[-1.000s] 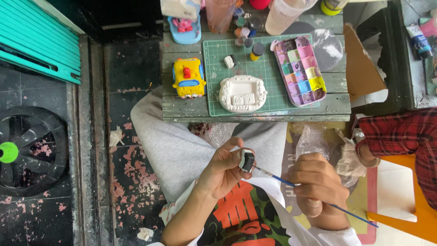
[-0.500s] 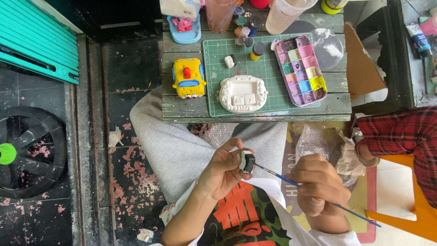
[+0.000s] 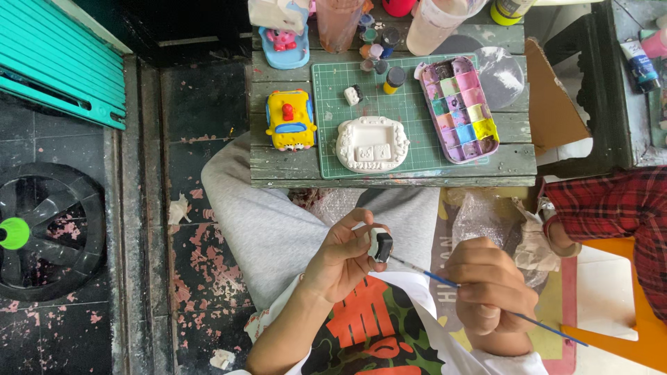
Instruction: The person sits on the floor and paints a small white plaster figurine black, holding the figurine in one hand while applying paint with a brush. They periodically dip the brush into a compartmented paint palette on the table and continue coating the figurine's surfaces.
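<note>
- Left hand (image 3: 340,260): fingers curled around one small figurine (image 3: 381,246), pinched between thumb and fingertips; held over the lap, below the near edge of the table.
- Small figurine: one; blocky, matte, part black and part white, clay-like surface.
- Right hand (image 3: 488,292): fingers closed tight on one thin paintbrush (image 3: 445,280), held pencil-fashion.
- Paintbrush: one; slender blue handle jutting out past the hand to lower right, fine tip touching or just beside the figurine's black face, contact too small to tell.
- Wooden table (image 3: 278,163): one; weathered grey planks, rough grain.
- Cutting mat (image 3: 333,121): one; green, gridded, flat on the planks.
- White relief piece (image 3: 372,144): one; unpainted, rounded-rectangular, raised moulded detail, lying on the mat.
- Yellow toy vehicle (image 3: 290,120): one; glossy painted, blue trim, red knob on top, beside the mat.
- Paint palette (image 3: 458,109): one; pink rounded tray, many small square wells of mixed colours, count unclear.
- Small paint pots (image 3: 394,76): cluster at the mat's far edge, roughly six; round lids.
- Clear plastic cups (image 3: 436,21): two at the far edge, smeared with paint.
- Red plaid sleeve (image 3: 611,205): one; another person's arm, at right.
</note>
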`<state>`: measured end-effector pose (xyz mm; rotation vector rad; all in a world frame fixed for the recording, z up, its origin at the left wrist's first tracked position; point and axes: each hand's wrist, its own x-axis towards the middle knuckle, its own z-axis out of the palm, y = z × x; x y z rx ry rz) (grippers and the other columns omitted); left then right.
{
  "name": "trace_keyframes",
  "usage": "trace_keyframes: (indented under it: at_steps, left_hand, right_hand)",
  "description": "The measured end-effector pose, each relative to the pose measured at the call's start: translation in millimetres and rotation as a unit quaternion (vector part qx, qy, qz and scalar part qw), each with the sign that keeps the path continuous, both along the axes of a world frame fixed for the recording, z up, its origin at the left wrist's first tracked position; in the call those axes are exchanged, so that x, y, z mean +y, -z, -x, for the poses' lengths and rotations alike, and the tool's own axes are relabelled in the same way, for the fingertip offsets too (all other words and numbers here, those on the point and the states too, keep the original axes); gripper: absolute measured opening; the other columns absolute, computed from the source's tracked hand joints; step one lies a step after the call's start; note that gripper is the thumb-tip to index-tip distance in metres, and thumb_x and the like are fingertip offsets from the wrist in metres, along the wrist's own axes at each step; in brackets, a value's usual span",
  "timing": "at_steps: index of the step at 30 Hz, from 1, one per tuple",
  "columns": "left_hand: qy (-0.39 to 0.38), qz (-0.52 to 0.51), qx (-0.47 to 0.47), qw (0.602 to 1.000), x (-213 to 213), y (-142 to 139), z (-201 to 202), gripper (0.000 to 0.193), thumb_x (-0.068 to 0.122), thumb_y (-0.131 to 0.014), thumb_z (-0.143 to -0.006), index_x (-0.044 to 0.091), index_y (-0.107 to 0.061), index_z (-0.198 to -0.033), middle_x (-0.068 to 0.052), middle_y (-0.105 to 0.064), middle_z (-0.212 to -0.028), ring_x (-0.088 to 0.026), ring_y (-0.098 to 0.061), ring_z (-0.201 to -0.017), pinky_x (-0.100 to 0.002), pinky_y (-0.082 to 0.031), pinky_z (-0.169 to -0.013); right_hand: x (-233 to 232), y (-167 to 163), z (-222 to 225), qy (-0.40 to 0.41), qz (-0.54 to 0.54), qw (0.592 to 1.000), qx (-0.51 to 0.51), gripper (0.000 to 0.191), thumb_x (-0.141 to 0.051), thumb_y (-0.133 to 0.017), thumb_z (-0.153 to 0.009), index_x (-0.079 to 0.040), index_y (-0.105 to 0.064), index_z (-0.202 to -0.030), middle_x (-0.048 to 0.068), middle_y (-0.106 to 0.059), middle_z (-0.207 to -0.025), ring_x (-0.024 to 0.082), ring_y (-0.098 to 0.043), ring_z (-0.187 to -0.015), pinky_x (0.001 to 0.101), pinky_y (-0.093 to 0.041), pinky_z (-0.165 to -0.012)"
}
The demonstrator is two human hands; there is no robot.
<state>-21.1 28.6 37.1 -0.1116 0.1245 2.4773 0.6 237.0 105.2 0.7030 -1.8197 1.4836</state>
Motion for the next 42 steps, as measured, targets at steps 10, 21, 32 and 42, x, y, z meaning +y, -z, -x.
trace_keyframes:
  at_steps: [10,21,32,42]
  left_hand:
    - [0.002,0.022,-0.002,1.000,0.6,3.2,-2.0,0.027,0.003,-0.070,-0.098,0.005,-0.056,-0.122,-0.015,-0.070,-0.112,-0.020,-0.072,-0.088,-0.031,-0.063,-0.076]
    - [-0.003,0.006,0.001,1.000,-1.0,5.0,-3.2,0.028,0.003,-0.070,-0.099,0.005,-0.057,-0.123,-0.016,-0.070,-0.116,-0.020,-0.072,-0.089,-0.033,-0.063,-0.078]
    - [0.007,0.005,-0.017,1.000,1.2,6.6,-3.0,0.029,0.003,-0.070,-0.099,0.005,-0.056,-0.124,-0.016,-0.070,-0.114,-0.021,-0.072,-0.092,-0.031,-0.063,-0.077]
    - [0.002,0.002,-0.011,1.000,2.7,9.4,-5.0,0.029,0.004,-0.070,-0.099,0.006,-0.057,-0.125,-0.018,-0.071,-0.114,-0.022,-0.073,-0.089,-0.033,-0.063,-0.076]
  right_hand:
    - [1.3,-0.5,0.0,-0.001,0.004,1.000,0.009,0.034,-0.028,-0.052,-0.108,-0.003,-0.054,-0.085,0.014,-0.066,-0.077,0.026,-0.066,-0.071,0.0414,-0.056,-0.065]
    - [1.7,8.5,6.2,0.004,0.003,0.999,0.046,0.036,-0.026,-0.050,-0.108,0.001,-0.052,-0.084,0.016,-0.064,-0.075,0.027,-0.065,-0.067,0.0397,-0.057,-0.059]
    - [3.0,8.3,4.4,-0.009,0.011,1.000,0.028,0.036,-0.025,-0.051,-0.107,0.001,-0.055,-0.084,0.016,-0.063,-0.074,0.027,-0.063,-0.066,0.0410,-0.055,-0.058]
    - [5.3,14.2,15.7,-0.022,0.034,0.997,0.064,0.033,-0.022,-0.052,-0.104,0.002,-0.053,-0.081,0.016,-0.063,-0.071,0.027,-0.062,-0.064,0.0394,-0.054,-0.054]
